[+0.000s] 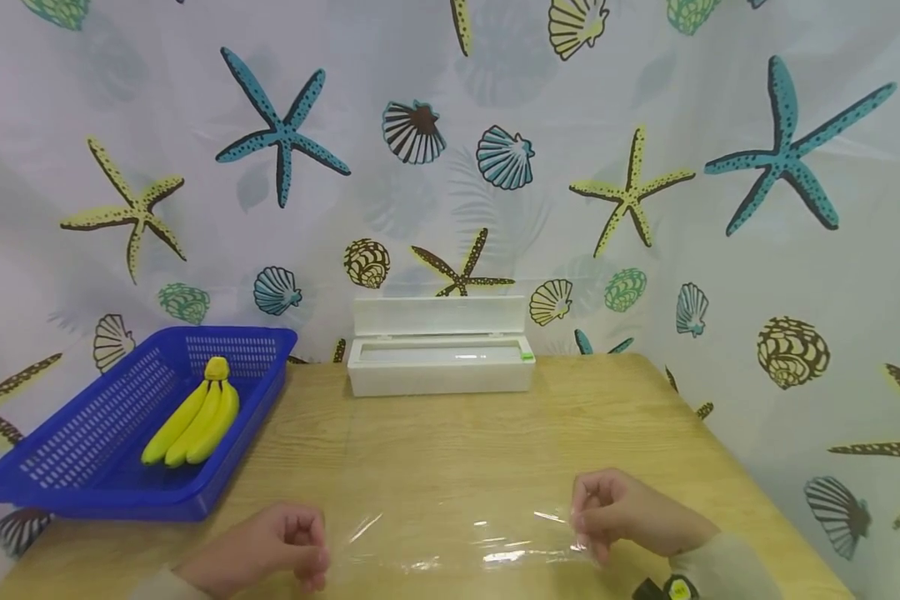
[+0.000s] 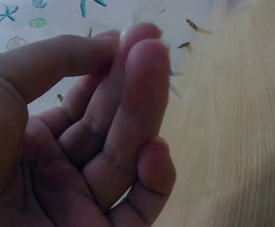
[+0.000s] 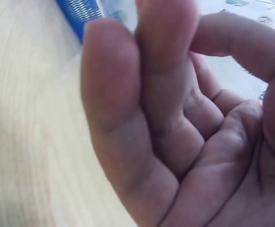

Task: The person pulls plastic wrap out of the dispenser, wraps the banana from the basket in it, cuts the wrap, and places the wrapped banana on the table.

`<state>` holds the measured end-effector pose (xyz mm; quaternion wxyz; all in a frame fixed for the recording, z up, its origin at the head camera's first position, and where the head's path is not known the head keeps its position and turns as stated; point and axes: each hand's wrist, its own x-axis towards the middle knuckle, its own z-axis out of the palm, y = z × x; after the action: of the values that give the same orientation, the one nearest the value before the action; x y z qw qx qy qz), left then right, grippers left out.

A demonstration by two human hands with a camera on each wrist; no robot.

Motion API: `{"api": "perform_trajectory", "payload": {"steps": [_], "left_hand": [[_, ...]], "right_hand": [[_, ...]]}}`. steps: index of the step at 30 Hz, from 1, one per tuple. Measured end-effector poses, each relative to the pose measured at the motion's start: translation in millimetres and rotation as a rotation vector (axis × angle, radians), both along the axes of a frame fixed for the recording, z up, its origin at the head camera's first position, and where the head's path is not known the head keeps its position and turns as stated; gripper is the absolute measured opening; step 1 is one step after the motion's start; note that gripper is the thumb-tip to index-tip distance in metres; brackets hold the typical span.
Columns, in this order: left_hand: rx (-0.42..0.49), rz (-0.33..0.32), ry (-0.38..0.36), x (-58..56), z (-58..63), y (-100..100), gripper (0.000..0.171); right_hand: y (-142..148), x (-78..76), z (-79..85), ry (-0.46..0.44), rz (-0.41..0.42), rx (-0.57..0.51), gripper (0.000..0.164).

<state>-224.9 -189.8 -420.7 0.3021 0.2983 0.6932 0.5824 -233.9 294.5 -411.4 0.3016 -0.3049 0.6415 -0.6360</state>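
Observation:
A sheet of clear plastic wrap (image 1: pixel 506 555) stretches over the table toward me, its near edge bunched and shiny between my two hands. My left hand (image 1: pixel 258 546) pinches one corner between thumb and fingers; in the left wrist view a bit of the plastic wrap (image 2: pixel 130 29) shows at the fingertips. The opposite corner is pinched by my right hand (image 1: pixel 637 510), thumb against fingers. Faint edges of the sheet run back to a white wrap dispenser box (image 1: pixel 441 382) at the table's far edge. Its lid (image 1: pixel 439 317) is raised, and a small green piece (image 1: pixel 527 357) sits at the right end.
On the left of the wooden table (image 1: pixel 307 450) stands a blue plastic basket (image 1: pixel 67 500) with a bunch of yellow bananas (image 1: pixel 202 421) inside. A curtain (image 1: pixel 450 200) printed with starfish and shells hangs behind the table and along its right side.

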Motion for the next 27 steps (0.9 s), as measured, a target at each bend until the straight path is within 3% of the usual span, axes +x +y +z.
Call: {"api": "perform_trajectory", "payload": {"steps": [4, 8, 12, 20, 27], "left_hand": [[-0.146, 0.036, 0.008, -2.5, -9.0, 1.4, 0.022], [-0.232, 0.044, 0.026, -4.9, -21.5, 4.2, 0.021], [-0.301, 0.028, 0.109, -3.1, -30.0, 7.2, 0.02], [-0.438, 0.033, 0.206, -2.0, -33.8, 9.3, 0.023], [-0.486, 0.049, 0.148, 1.1, -29.8, 11.9, 0.026]], "right_hand": [[-0.1, -0.6, -8.5, -0.027, -0.074, 0.174, 0.008], [-1.3, -1.9, -19.4, -0.046, -0.103, 0.25, 0.015], [-2.7, -0.4, -29.6, -0.015, -0.132, 0.306, 0.018], [-5.0, 1.3, -35.2, 0.004, -0.161, 0.364, 0.016], [-7.5, 9.9, -28.7, 0.043, -0.194, 0.425, 0.012]]}}
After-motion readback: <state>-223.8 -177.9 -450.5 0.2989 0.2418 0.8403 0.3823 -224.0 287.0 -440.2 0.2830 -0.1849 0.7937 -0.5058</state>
